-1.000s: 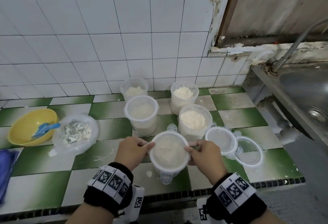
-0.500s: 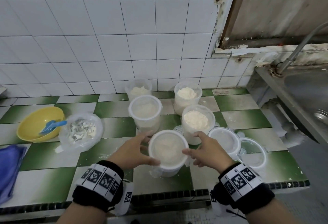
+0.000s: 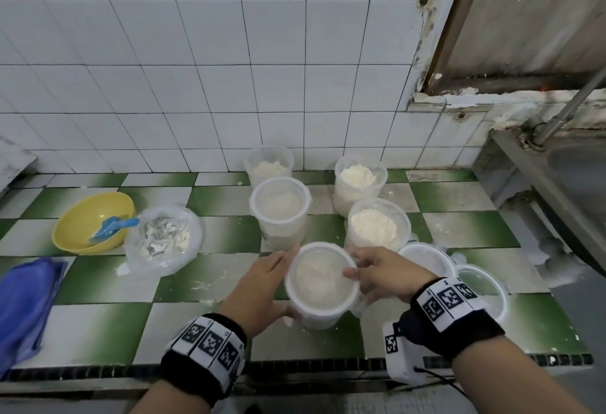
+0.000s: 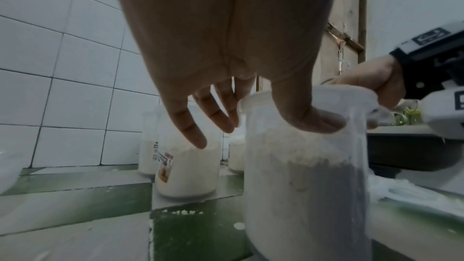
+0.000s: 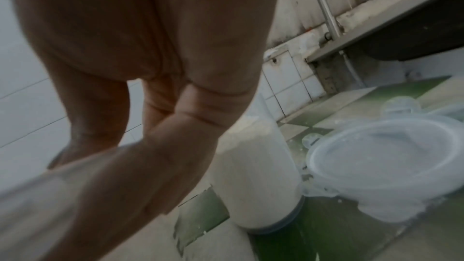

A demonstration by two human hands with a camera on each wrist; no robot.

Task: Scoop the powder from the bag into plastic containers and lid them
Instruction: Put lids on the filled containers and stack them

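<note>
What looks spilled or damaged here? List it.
Powder is spilled on the counter beside the bag and around the held container. The wall corner near the sink is chipped and stained. Three containers have no lids on yet.

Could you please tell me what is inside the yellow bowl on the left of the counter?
A blue scoop lies in the yellow bowl, handle resting toward the right rim. The bowl's near inner wall is hidden by its rim, so any powder there cannot be seen.
</note>
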